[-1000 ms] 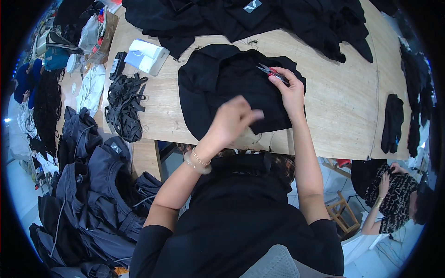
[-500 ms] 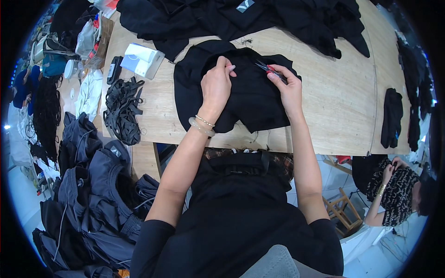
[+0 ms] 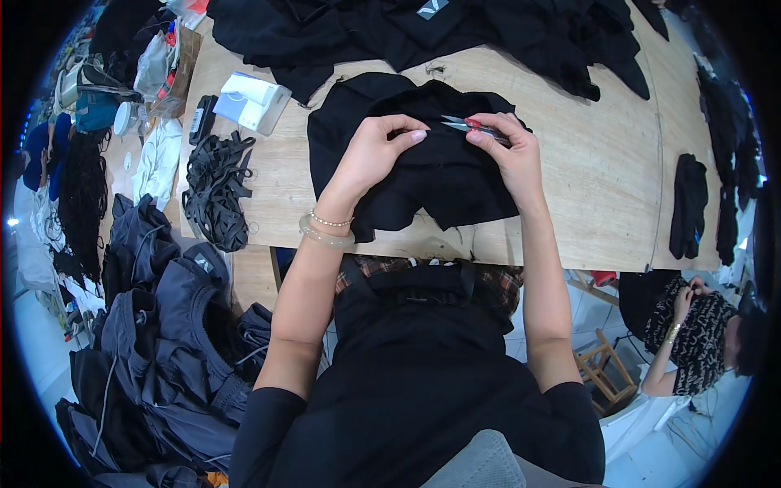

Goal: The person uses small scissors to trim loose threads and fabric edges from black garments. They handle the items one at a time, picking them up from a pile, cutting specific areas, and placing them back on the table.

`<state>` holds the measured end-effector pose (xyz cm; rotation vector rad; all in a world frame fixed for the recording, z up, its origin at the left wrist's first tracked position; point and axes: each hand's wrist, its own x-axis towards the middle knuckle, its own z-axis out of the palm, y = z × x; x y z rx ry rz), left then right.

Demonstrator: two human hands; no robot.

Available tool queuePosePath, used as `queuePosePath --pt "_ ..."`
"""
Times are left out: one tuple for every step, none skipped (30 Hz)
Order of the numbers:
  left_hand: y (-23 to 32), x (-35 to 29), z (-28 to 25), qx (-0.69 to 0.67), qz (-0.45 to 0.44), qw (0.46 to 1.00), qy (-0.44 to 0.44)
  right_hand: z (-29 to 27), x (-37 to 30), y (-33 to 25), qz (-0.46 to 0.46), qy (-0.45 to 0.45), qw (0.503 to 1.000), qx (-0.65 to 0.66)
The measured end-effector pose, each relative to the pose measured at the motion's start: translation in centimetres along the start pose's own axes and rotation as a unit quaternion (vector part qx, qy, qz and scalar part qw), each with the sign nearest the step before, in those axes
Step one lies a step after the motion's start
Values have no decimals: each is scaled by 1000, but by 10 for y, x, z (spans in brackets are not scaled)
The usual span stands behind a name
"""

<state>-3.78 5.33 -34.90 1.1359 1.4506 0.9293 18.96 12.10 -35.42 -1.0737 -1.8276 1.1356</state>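
Note:
A black garment (image 3: pixel 439 191) that looks like shorts lies spread on the wooden table (image 3: pixel 586 195) before me. My left hand (image 3: pixel 376 154) is over its left half, thumb and forefinger pinched together. Whatever lies between those fingertips is too small to make out against the black cloth. In my right hand (image 3: pixel 517 159) is a small pair of thread snips (image 3: pixel 454 123), gripped between thumb and fingers. Their pointed blades aim left, a short gap from the left fingertips and just above the fabric.
More black garments (image 3: pixel 358 32) cover the table's far side. To the left are a tissue pack (image 3: pixel 254 102), a black case (image 3: pixel 202 120) and tangled dark straps (image 3: pixel 218 191). Dark drawstring clothes (image 3: pixel 163 325) pile up lower left. A folded black piece (image 3: pixel 688 207) lies right; another person (image 3: pixel 691 325) works nearby.
My left hand has turned from a closed fist to a stretched pinch, its fingertips shifting right. The snips have moved slightly left and down, nearer those fingertips.

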Motion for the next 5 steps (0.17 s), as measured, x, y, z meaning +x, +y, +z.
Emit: queuePosePath --pt "4 -2 0 -22 -6 1000 2 -4 0 -6 -17 -9 1000 -22" --pt "8 -5 0 -44 -12 999 4 -8 0 -12 -35 -18 998 -44" --pt "12 -8 0 -66 -18 998 6 -11 0 -18 -25 -26 998 -56" --pt "15 -10 -1 -88 -27 996 -1 -14 0 -24 -16 -34 997 -67" --pt "17 -12 -2 -110 -36 993 -8 -17 -1 -31 -7 -42 996 -79"
